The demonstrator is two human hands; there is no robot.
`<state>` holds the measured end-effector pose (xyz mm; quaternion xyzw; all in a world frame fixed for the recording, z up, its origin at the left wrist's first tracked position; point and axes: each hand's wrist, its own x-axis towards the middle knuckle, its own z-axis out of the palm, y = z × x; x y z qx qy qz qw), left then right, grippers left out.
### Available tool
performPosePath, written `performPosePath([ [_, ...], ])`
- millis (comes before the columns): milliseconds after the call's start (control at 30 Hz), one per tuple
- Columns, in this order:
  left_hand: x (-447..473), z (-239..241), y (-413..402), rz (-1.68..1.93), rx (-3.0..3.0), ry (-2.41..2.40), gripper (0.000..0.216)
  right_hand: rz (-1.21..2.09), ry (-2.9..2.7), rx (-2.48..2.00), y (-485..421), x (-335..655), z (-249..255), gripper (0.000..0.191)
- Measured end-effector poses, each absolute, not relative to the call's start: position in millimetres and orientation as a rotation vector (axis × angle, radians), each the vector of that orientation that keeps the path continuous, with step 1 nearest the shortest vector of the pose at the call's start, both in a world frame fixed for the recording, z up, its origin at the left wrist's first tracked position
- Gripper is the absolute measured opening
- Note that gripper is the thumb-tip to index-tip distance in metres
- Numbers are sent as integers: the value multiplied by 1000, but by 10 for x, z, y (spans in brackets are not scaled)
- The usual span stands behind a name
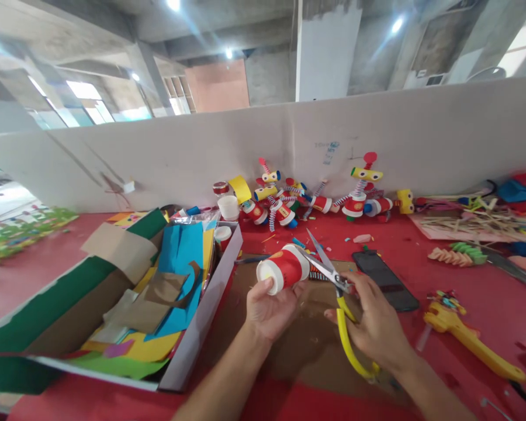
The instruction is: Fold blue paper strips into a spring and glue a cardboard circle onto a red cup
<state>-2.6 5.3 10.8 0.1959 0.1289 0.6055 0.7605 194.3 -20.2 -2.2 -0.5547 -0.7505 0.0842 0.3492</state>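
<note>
My left hand [267, 313] is wrapped round a red and white paper cup [291, 270], held on its side with the white base toward the left. In my right hand [374, 324] is a pair of scissors [328, 272] with yellow handles and parted metal blades. One blade reaches to the cup's right end; whether it touches the rim or goes inside I cannot tell. Behind the cup shows a black-and-white striped piece [319, 275]. Under both hands lies a brown board [298, 351] on the red table.
A box [197, 327] of coloured paper stands at the left. Several cup figures [355, 204] line the back beside a white partition [193, 152]. On the right are a black phone [386, 280], a yellow glue gun [473, 339] and a pile of thin sticks [473, 219].
</note>
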Motion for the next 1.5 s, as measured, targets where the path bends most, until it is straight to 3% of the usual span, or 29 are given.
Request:
performPosePath([
  [767,51,75,0,1301,552,338,52,438,-1920,-1304,-264,1919,-73,52],
  [1033,-2,66,29,1282,592,333,54,882,-1734,-1187,-304,1909,-40,44],
  [1500,-141,71,94,1302,600,363,54,759,-1853,-1196,-330,1933,10,46],
])
